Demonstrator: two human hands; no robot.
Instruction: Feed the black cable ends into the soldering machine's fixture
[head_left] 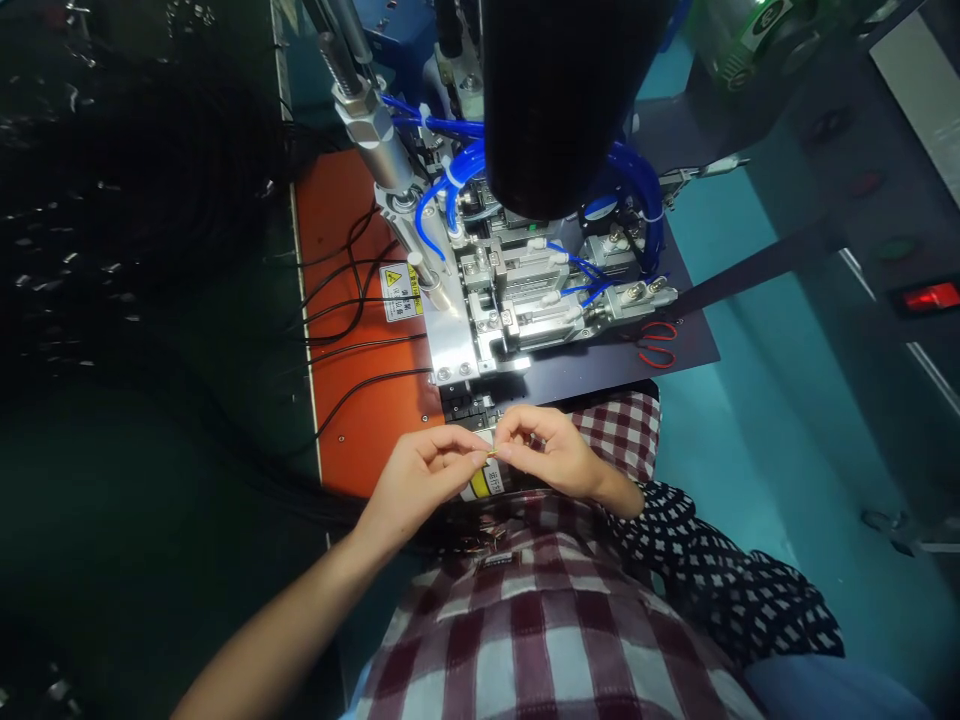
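Note:
My left hand (420, 475) and my right hand (551, 450) meet in front of my apron, both with fingertips pinched together. Between them is a tiny gold-coloured metal piece (492, 453), too small for me to tell its kind. Each hand has thumb and forefinger closed on it. Just beyond the hands stands the metal machine (540, 300) with cylinders and blue air tubes. A white and yellow label (487, 482) shows right below the fingertips. Several small coppery pieces (491, 530) lie blurred near the apron's top edge.
An orange plate (367, 400) with black cables (360, 378) crossing it lies left of the machine. Red-handled scissors (658, 345) rest on the dark plate to the right. A big black cylinder (562, 100) hangs overhead. A dark mass of cables (150, 200) fills the left side.

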